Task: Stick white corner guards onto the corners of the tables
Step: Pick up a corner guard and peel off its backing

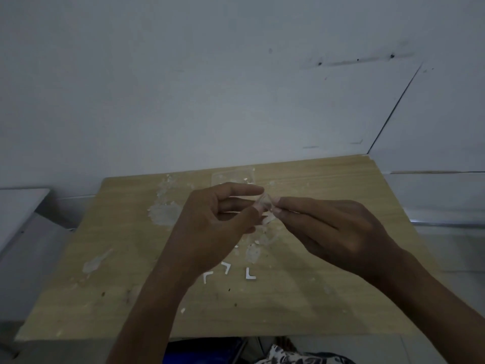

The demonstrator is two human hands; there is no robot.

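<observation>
Above the middle of a light wooden table [341, 271], both my hands meet on a small clear corner guard [265, 203]. My left hand [210, 227] pinches it between thumb and forefinger from the left. My right hand [333, 227] pinches its right side with its fingertips. A pale strip hangs below the guard. Three white L-shaped pieces [227, 267] lie on the table under my hands.
Torn bits of clear backing film [164, 211] litter the table's left and middle. A clear plastic packet [233, 177] lies near the far edge. A grey wall stands behind the table. A grey surface [18, 211] is at the left, patterned cloth [296, 357] below the near edge.
</observation>
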